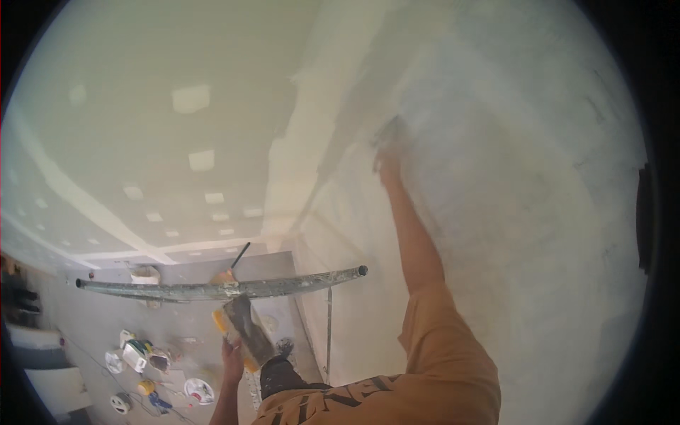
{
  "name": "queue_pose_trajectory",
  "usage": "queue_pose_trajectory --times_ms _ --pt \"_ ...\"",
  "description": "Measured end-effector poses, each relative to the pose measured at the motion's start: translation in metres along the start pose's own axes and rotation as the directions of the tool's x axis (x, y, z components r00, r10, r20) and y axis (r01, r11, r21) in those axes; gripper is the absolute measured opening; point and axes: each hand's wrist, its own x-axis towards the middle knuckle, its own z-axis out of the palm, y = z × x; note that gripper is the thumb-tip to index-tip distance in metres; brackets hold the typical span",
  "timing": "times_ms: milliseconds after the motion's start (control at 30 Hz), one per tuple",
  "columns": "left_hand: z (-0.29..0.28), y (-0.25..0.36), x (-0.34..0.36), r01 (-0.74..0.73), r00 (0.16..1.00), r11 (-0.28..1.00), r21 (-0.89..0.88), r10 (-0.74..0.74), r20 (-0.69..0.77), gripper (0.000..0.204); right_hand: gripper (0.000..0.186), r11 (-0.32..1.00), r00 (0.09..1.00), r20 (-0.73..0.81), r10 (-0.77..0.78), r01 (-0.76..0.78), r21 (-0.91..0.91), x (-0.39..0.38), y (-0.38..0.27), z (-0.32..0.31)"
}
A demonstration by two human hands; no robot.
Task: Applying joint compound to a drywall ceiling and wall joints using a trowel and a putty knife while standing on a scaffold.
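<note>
My right hand (pixel 387 164) reaches up at the end of an outstretched arm, its fingers closed and blurred. In it is a putty knife (pixel 394 129), its dark blade against the pale, smeared wall (pixel 510 212) near the inside corner. Low on the left, my left hand (pixel 232 356) is closed on a mud pan (pixel 249 329), a long grey piece with yellow showing at its side and end. The pan is held tilted close to my body, just below a metal scaffold bar. Which part the left fingers grip is partly hidden.
The spattered scaffold bar (pixel 163 292) crosses in front of me. An adjoining grey-green wall (pixel 198 49) has pale patches and seams. Far below, the floor holds a white bucket (pixel 145 275), a white canister (pixel 134 356), a round white tub (pixel 199 392) and cables.
</note>
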Motion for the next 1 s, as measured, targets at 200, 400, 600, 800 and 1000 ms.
queue_pose_trajectory --times_ms 200,400,600,800,1000 --pt "0.147 0.083 0.167 -0.333 0.910 0.925 0.181 0.265 0.318 0.053 0.019 0.941 0.984 0.064 0.167 -0.140 -0.307 -0.298 -0.037 -0.098" --pt "0.411 0.206 0.339 -0.797 0.555 0.594 0.109 0.650 0.519 0.058 0.025 0.728 0.885 0.010 0.465 -0.376 -0.574 -0.509 -0.070 -0.196" --pt "0.565 0.250 0.387 -0.817 0.570 0.528 0.231 0.681 0.461 0.054 0.036 0.531 0.748 -0.156 0.645 -0.586 -0.612 -0.624 -0.084 -0.227" --pt "0.605 0.236 0.396 -0.898 0.438 0.390 0.201 0.834 0.336 0.046 0.040 0.424 0.615 -0.230 0.754 -0.724 -0.544 -0.677 -0.077 -0.234" --pt "0.619 0.231 0.408 -0.851 0.511 0.513 0.109 0.764 0.395 0.052 0.037 0.472 0.643 -0.228 0.731 -0.718 -0.512 -0.679 -0.056 -0.241"
